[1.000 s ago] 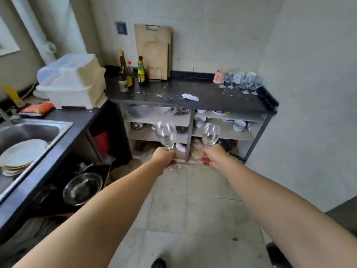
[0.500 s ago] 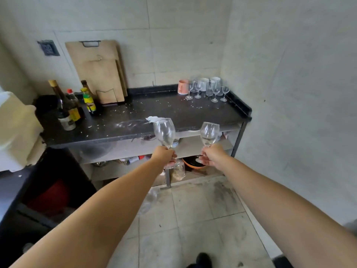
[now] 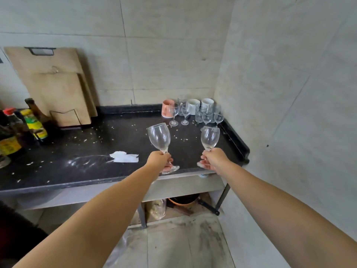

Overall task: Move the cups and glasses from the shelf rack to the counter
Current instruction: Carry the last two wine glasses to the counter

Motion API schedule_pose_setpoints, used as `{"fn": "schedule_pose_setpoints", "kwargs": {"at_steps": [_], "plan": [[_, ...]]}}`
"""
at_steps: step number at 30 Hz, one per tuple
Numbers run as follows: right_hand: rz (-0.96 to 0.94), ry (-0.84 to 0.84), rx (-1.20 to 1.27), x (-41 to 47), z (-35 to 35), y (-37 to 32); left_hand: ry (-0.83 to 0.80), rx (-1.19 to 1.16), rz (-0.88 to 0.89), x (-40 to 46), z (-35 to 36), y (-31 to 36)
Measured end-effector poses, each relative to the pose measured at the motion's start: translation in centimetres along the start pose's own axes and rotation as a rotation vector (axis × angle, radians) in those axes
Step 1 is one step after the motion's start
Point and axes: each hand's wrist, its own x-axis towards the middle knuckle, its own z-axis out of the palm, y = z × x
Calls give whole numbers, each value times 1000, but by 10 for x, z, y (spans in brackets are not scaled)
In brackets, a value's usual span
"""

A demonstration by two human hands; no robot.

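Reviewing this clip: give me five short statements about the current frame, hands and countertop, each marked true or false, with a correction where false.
1. Each hand holds a wine glass by its stem. True: the left hand grips the left wine glass, the right hand the right wine glass.
2. Both held glasses hang upside down. False: bowls point up.
3. Cups and glasses already stand in the counter's back right corner. True: see the pink cup and white mugs.
4. The scrap of white paper lies on the floor. False: it lies on the counter.
5. The cutting boards lie flat. False: they lean against the wall.
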Motion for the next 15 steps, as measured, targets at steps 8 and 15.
{"fn": "schedule_pose_setpoints", "kwargs": {"at_steps": [8, 15], "plan": [[56, -23, -57, 128, 1, -29, -35, -11, -36, 133, 43, 28], [19, -67, -106, 257, 14, -56, -70, 23, -64, 261, 75, 55]]}}
